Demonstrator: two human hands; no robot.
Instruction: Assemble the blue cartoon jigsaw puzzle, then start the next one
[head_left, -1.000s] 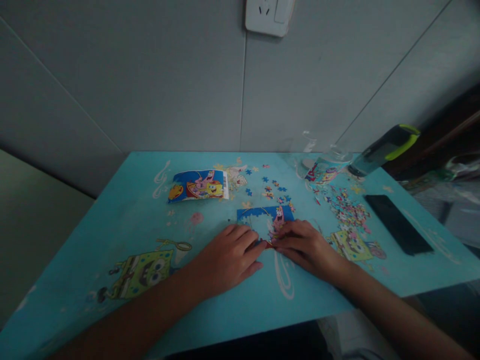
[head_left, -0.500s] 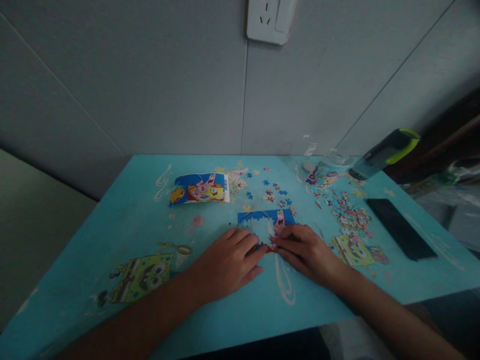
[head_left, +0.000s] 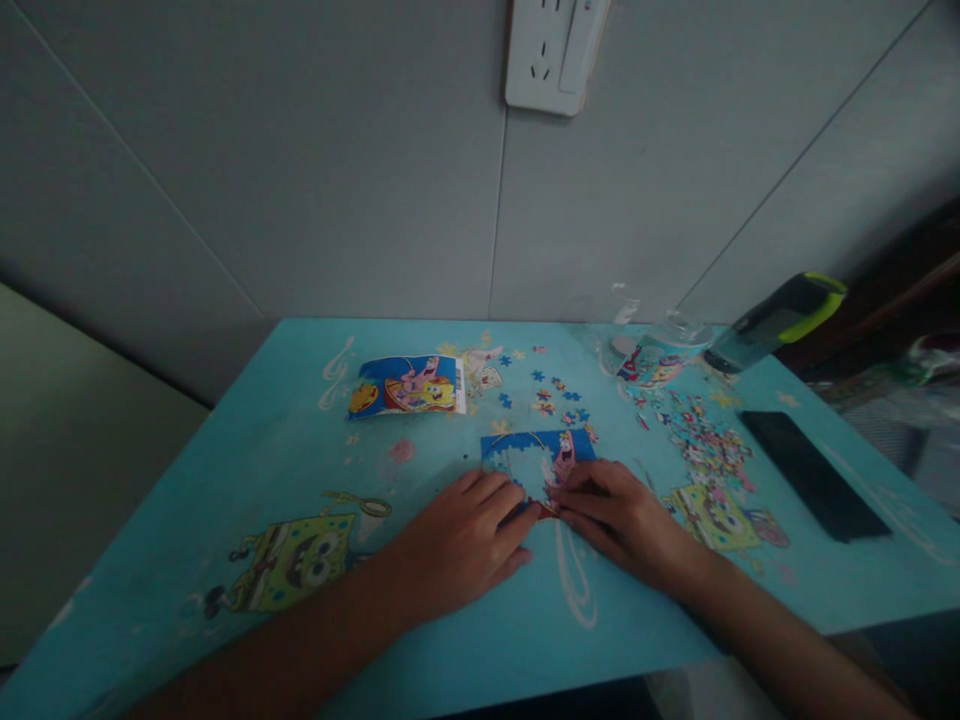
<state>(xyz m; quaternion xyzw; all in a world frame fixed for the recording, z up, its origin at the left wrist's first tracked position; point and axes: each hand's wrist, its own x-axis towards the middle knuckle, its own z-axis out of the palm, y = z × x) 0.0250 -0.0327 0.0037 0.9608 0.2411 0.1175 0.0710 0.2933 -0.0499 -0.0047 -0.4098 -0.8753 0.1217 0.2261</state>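
- We saw two bare hands at a partly assembled SpongeBob jigsaw puzzle (head_left: 565, 455), which lay flat near the middle of the turquoise tabletop (head_left: 472, 655).
- Compared with half a second earlier, our view had tipped upward: the tabletop sat lower, and more of the white wall socket (head_left: 544, 60) had come into sight.
- We found both hands in nearly the same place as before, at the puzzle's near edge.
- The left hand (head_left: 469, 540) was bent, its fingertips resting on the near left part; we could not tell whether it gripped a piece.
- The right hand (head_left: 626, 508) had its thumb and fingers drawn together over the near right part; we could not tell what they pinched.
- Beyond the hands, we noticed loose puzzle pieces (head_left: 545, 408), scattered as earlier.
- Behind and left lay a picture packet (head_left: 409, 384) showing SpongeBob and Patrick; its white end strip (head_left: 460, 388) bore dark marks too small for us to read.
- To the right, we made out a clear tub (head_left: 654, 363) with a cartoon label, its writing illegible.
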